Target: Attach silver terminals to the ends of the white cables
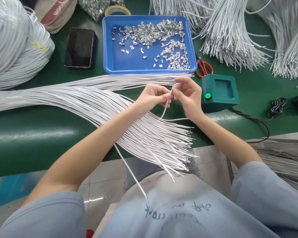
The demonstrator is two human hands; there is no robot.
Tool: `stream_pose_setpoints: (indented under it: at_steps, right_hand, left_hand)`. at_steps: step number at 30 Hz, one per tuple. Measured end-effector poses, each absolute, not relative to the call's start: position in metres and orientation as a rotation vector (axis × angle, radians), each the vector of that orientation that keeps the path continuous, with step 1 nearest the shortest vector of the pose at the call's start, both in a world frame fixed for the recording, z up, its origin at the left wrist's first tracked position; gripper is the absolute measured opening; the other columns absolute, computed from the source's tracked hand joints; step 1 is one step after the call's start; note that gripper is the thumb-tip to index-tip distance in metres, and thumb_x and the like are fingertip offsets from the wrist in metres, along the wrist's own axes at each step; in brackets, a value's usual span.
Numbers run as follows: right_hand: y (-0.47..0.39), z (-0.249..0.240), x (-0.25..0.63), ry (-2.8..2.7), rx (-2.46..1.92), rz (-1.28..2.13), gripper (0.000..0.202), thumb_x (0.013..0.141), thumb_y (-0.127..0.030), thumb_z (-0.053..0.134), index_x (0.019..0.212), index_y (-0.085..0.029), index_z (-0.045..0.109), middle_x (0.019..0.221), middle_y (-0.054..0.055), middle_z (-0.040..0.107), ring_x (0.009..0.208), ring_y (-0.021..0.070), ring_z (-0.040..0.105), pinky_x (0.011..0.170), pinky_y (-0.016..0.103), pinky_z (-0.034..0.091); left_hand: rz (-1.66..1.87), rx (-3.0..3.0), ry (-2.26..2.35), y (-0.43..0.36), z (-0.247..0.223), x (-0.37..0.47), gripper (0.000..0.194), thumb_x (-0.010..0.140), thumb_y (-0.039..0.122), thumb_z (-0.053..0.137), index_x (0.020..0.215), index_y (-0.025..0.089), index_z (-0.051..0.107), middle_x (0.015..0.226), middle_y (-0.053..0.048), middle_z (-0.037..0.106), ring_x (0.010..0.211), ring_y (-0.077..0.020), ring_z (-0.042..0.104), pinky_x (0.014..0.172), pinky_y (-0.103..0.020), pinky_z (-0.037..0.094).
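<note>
Above the loose bundle of white wires (89, 102), my left hand (155, 96) pinches one white wire (164, 110) near its end. My right hand (188, 96) meets it there, thumb and forefinger closed at the wire's tip; whatever small piece they may hold is too small to make out. Just beyond both hands lies a blue tray (111, 62) with many small silver metal terminals (151, 33) in it. A green box with a bright green button (220, 91) stands right beside my right hand.
Red-handled pliers (204, 67) lie between tray and box. A black device (79, 48) and a large coil of wire (17, 43) sit on the left. Bundles of wires (233, 29) lie at the back right. A black cable (255, 119) runs from the box.
</note>
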State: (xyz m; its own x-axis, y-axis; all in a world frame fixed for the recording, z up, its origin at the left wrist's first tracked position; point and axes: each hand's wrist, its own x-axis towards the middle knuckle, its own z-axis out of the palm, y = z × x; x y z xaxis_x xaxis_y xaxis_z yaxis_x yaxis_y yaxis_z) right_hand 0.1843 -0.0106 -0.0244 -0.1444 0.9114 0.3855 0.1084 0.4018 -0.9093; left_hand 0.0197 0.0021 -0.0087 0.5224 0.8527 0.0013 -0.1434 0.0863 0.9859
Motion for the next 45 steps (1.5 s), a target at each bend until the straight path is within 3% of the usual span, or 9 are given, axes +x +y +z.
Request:
stream_pose_setpoints:
  at_steps: [4, 8, 12, 16, 23, 27, 32, 39, 45]
  right_hand:
    - [-0.010, -0.025, 0.184, -1.481, -0.930, 0.798, 0.020, 0.086, -0.038, 0.062, 0.100, -0.025, 0.059, 0.077, -0.001, 0.056, 0.070, 0.0114, 0.058, 0.055, 0.024, 0.054]
    - [-0.003, -0.026, 0.189, -1.355, -0.878, 0.652, 0.018, 0.088, -0.039, 0.059, 0.100, -0.026, 0.059, 0.079, 0.000, 0.054, 0.068, 0.0112, 0.056, 0.050, 0.024, 0.051]
    - [0.004, -0.022, 0.194, -1.285, -0.782, 0.626, 0.019, 0.090, -0.042, 0.056, 0.100, -0.027, 0.059, 0.077, 0.000, 0.054, 0.067, 0.0107, 0.056, 0.050, 0.023, 0.050]
    - [0.005, -0.016, 0.192, -1.281, -0.695, 0.773, 0.019, 0.090, -0.043, 0.055, 0.097, -0.025, 0.060, 0.068, -0.003, 0.053, 0.057, 0.0072, 0.052, 0.049, 0.020, 0.046]
    - [0.010, -0.018, 0.187, -1.366, -0.734, 1.038, 0.026, 0.087, -0.045, 0.053, 0.088, -0.019, 0.057, 0.060, -0.006, 0.050, 0.050, 0.0054, 0.046, 0.046, 0.017, 0.042]
    - [0.010, -0.023, 0.183, -1.474, -0.799, 1.092, 0.018, 0.091, -0.033, 0.046, 0.085, -0.018, 0.055, 0.058, -0.005, 0.051, 0.050, 0.0052, 0.046, 0.046, 0.016, 0.040]
    - [0.004, -0.024, 0.179, -1.624, -0.832, 1.106, 0.014, 0.087, -0.013, 0.042, 0.084, -0.018, 0.055, 0.058, -0.006, 0.050, 0.050, 0.0056, 0.044, 0.052, 0.016, 0.043]
    - [0.002, -0.020, 0.179, -1.671, -0.876, 1.125, 0.018, 0.087, -0.012, 0.041, 0.083, -0.017, 0.058, 0.057, -0.005, 0.050, 0.051, 0.0085, 0.045, 0.057, 0.021, 0.044]
    - [0.005, -0.020, 0.179, -1.715, -0.923, 1.119, 0.018, 0.086, -0.009, 0.042, 0.080, -0.016, 0.058, 0.053, -0.006, 0.047, 0.052, 0.0088, 0.044, 0.058, 0.022, 0.041]
  left_hand:
    - [0.972, 1.197, 0.708, 0.003, -0.011, 0.019, 0.041, 0.066, 0.049, 0.081, 0.071, 0.011, 0.065, 0.059, 0.001, 0.062, 0.053, -0.0091, 0.062, 0.055, -0.022, 0.054]
    - [1.098, 1.320, 0.802, 0.003, -0.017, 0.020, 0.034, 0.072, 0.045, 0.077, 0.076, 0.013, 0.066, 0.064, 0.000, 0.064, 0.055, -0.0085, 0.062, 0.057, -0.022, 0.053]
    - [0.750, 1.990, 0.839, -0.009, -0.020, 0.025, 0.012, 0.078, 0.023, 0.068, 0.082, 0.013, 0.072, 0.073, -0.004, 0.070, 0.060, -0.0110, 0.063, 0.059, -0.023, 0.049]
    - [0.426, 2.490, 0.756, -0.025, -0.014, 0.028, 0.020, 0.085, 0.018, 0.056, 0.086, 0.017, 0.076, 0.083, -0.005, 0.073, 0.072, -0.0140, 0.067, 0.064, -0.024, 0.046]
    - [0.225, 2.493, 0.571, -0.030, -0.002, 0.029, 0.024, 0.083, 0.017, 0.053, 0.086, 0.020, 0.077, 0.085, -0.002, 0.074, 0.072, -0.0127, 0.067, 0.065, -0.022, 0.046]
    - [0.149, 2.419, 0.520, -0.028, 0.002, 0.029, 0.023, 0.079, 0.018, 0.055, 0.081, 0.021, 0.077, 0.078, -0.001, 0.073, 0.064, -0.0107, 0.063, 0.061, -0.021, 0.043]
    - [0.308, 2.298, 0.540, -0.022, -0.005, 0.029, 0.020, 0.079, 0.025, 0.058, 0.079, 0.019, 0.077, 0.075, -0.003, 0.073, 0.056, -0.0090, 0.056, 0.055, -0.021, 0.041]
    - [0.848, 2.320, 0.763, -0.009, -0.009, 0.021, 0.019, 0.077, 0.026, 0.063, 0.060, 0.018, 0.069, 0.053, 0.000, 0.057, 0.049, -0.0093, 0.045, 0.052, -0.024, 0.037]
    - [0.618, 2.507, 0.633, -0.016, -0.010, 0.024, 0.016, 0.081, 0.030, 0.064, 0.073, 0.020, 0.074, 0.073, -0.004, 0.071, 0.069, -0.0152, 0.064, 0.066, -0.026, 0.046]
